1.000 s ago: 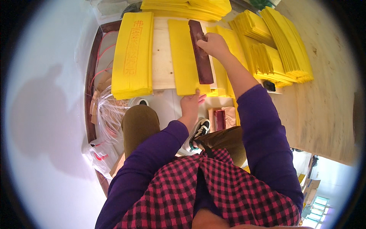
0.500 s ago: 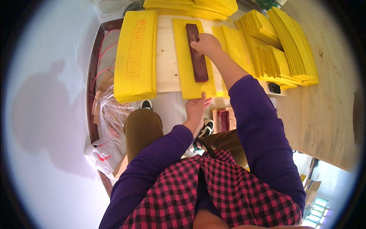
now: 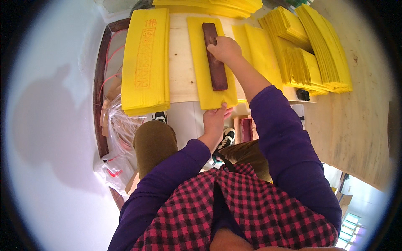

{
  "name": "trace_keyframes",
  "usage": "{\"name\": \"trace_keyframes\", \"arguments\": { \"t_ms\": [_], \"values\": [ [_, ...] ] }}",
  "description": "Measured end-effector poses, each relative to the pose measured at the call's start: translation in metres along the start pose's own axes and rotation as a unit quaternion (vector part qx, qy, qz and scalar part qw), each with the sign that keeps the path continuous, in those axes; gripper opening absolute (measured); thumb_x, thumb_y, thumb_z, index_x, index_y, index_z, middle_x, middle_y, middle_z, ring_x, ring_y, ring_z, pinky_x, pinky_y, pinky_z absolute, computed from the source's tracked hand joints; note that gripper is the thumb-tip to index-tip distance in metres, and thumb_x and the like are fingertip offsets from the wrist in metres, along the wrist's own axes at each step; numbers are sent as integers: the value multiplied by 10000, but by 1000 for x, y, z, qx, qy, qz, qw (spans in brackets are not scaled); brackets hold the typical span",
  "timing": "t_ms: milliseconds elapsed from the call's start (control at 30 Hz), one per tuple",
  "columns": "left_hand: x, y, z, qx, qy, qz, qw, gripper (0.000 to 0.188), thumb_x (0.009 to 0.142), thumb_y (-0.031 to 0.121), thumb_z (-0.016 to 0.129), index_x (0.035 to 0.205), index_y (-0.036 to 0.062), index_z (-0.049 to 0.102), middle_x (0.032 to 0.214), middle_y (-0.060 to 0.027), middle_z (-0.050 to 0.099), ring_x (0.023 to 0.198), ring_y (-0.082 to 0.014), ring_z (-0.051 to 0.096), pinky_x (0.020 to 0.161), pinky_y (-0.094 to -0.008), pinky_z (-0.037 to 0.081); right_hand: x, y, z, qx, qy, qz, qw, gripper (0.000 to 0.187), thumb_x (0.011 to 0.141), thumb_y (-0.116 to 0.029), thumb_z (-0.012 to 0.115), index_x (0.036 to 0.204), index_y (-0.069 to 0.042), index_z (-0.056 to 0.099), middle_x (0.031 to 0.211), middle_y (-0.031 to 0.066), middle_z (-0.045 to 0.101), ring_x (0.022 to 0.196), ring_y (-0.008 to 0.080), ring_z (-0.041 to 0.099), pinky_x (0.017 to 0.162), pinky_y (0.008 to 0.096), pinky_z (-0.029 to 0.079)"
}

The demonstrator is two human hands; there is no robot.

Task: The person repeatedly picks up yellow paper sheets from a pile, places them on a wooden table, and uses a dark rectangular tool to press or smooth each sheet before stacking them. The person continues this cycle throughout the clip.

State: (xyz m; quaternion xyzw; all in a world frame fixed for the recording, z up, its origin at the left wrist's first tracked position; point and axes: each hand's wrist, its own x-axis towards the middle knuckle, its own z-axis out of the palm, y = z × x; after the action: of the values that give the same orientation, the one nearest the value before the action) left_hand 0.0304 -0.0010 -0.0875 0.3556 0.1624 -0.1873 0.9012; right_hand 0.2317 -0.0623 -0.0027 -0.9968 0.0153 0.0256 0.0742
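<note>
A long dark red stamp block (image 3: 218, 75) lies lengthwise over a narrow yellow paper sheet (image 3: 196, 54) on the wooden table. My right hand (image 3: 226, 49) grips the block near its upper middle, thumb on its face. Below, my left hand (image 3: 214, 121) pinches the sheet's near end, which hangs slightly past the table edge, with the thumb on top. Whether the block's underside presses flat on the paper is hidden. To the left sits a thick stack of yellow paper (image 3: 144, 62) bearing a red printed column.
Folded yellow paper bundles (image 3: 328, 50) crowd the table's right, and another pile (image 3: 209, 7) lies at the far edge. A small black object (image 3: 302, 95) rests by the near edge. Clear plastic strips (image 3: 119, 121) and a white bag (image 3: 117, 171) are on the floor at left.
The view has shifted slightly. Both hands keep their places on the block and the paper; little else differs.
</note>
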Motion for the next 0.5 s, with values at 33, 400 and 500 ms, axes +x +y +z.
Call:
{"name": "trace_keyframes", "arguments": {
  "t_ms": [33, 400, 500],
  "values": [
    [0, 1, 0, -2, 3, -2, 1000, 226, 888, 185, 538, 1040, 18, 536, 987, -89, 606, 894, -209, 610, 799, -316, 481, 0, 0, 0, 5, 0, 3, 1000, 406, 710, -357, 502, 925, -38, 633, 949, 189, 618, 892, 329, 590, 775, 397, 471],
    [1, 4, -13, 2, 5, 1, 1000, 233, 895, 173, 512, 1066, 16, 515, 995, -105, 596, 886, -190, 606, 766, -309, 495, 5, 17, 1, 90, 13, -11, 996, 445, 713, -385, 518, 918, -6, 629, 943, 201, 618, 897, 331, 588, 785, 397, 464],
    [2, 4, -12, 22, 14, 9, 1000, 222, 890, 166, 520, 1059, 22, 525, 987, -91, 598, 871, -184, 607, 767, -302, 495, 7, 30, -14, 167, 61, 10, 984, 447, 710, -387, 548, 839, 34, 628, 855, 201, 631, 809, 314, 607, 724, 375, 469]
  ]
}}
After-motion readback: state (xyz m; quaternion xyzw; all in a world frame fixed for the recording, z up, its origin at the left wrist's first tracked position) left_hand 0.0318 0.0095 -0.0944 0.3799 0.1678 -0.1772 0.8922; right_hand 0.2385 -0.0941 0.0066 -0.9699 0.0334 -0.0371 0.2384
